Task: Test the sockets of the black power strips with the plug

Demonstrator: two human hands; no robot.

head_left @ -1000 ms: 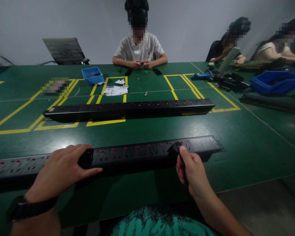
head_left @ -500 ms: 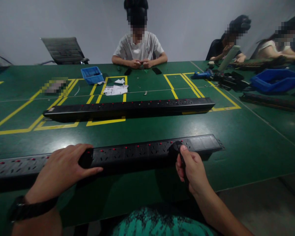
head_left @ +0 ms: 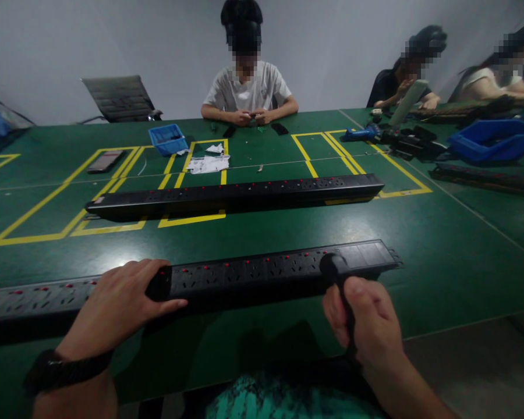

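Note:
A long black power strip (head_left: 262, 270) with a row of sockets and small red lights lies across the table in front of me. My left hand (head_left: 117, 302), wearing a black wristband, is wrapped over the strip left of its middle, thumb along the near side. Closed round a black power plug (head_left: 332, 267) and its cord is my right hand (head_left: 369, 317). The plug's round head overlaps the last socket near the strip's right end; whether its pins are in the socket is hidden.
Beyond it, a second black power strip (head_left: 236, 198) lies on the green table (head_left: 454, 256). Farther back are a small blue bin (head_left: 168, 139), white papers (head_left: 208, 163) and a phone-like slab (head_left: 105, 162). A large blue bin (head_left: 493, 142) stands right. People sit across the table.
My right hand has moved right and a little toward me with the plug, which now sits farther right along the strip. My left hand keeps its hold; the view has shifted slightly.

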